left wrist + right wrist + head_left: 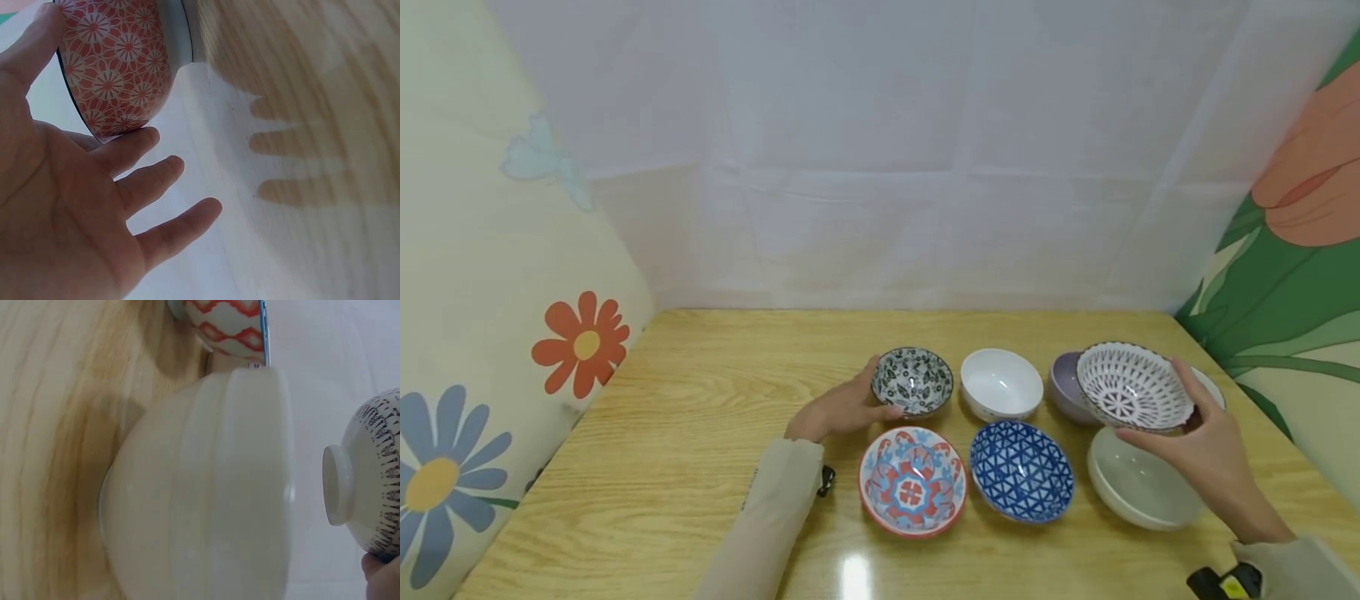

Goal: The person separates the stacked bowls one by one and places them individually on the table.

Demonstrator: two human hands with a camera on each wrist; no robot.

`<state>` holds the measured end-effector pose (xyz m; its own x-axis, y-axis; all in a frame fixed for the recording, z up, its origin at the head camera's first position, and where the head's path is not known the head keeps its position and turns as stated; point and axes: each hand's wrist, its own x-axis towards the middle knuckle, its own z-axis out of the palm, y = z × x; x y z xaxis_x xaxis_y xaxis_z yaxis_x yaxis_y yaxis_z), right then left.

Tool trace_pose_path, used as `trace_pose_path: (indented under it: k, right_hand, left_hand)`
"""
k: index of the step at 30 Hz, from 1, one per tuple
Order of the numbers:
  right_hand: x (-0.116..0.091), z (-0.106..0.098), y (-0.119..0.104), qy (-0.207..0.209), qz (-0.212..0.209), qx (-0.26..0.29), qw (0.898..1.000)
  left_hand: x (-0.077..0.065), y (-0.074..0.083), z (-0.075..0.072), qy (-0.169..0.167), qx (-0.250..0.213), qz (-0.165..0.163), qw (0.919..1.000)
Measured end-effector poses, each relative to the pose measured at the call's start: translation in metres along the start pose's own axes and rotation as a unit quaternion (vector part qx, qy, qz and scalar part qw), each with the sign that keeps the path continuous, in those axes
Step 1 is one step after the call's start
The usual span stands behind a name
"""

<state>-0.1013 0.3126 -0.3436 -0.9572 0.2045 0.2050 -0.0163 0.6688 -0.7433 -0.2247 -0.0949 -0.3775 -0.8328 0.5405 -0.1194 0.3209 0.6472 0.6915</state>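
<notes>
My left hand (842, 406) spans a small bowl (913, 382) with a dark floral inside, standing on the table. In the left wrist view this bowl's outside (119, 56) is red with white flowers; thumb and index finger touch it on two sides while the other fingers spread straight. My right hand (1213, 446) grips a white bowl (1135, 386) with dark purple dashes by its rim, tilted and raised over the table. Below it sits a plain cream bowl (1142, 479), which looms large (200, 487) in the right wrist view.
A white bowl (1002, 383) stands in the back row, with a purple bowl (1066, 387) partly behind the raised one. In front are a red-and-blue patterned bowl (912, 483) and a blue triangle-patterned bowl (1022, 472). Another pale rim (1212, 388) shows behind my right hand.
</notes>
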Motion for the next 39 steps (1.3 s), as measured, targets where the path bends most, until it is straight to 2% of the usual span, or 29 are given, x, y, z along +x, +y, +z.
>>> trace_pose_path:
  k: [7, 18, 29, 32, 34, 39]
  right_hand:
    - [-0.003, -0.010, 0.017, 0.014, 0.020, 0.022, 0.999]
    - [-0.013, -0.022, 0.034, 0.056, 0.008, 0.052, 0.997]
    - [-0.024, -0.031, 0.061, 0.080, 0.078, 0.048, 0.993]
    - [-0.026, -0.034, 0.069, 0.103, 0.100, 0.048, 0.988]
    - [-0.028, -0.035, 0.075, 0.121, 0.097, 0.049, 0.987]
    - [-0.035, -0.038, 0.086, 0.156, 0.109, 0.007, 0.982]
  left_hand:
    - [-0.001, 0.002, -0.003, -0.001, -0.003, -0.005, 1.0000]
    - [-0.003, 0.003, -0.005, 0.003, -0.007, -0.011, 0.9999]
    - [-0.004, 0.001, 0.001, 0.006, -0.009, -0.020, 0.9997]
    - [-0.003, 0.001, 0.003, 0.003, -0.007, -0.017, 0.9998]
    - [-0.003, 0.001, 0.003, 0.001, -0.006, -0.017, 0.9998]
    - [-0.001, 0.002, 0.004, 0.005, -0.003, -0.011, 0.9999]
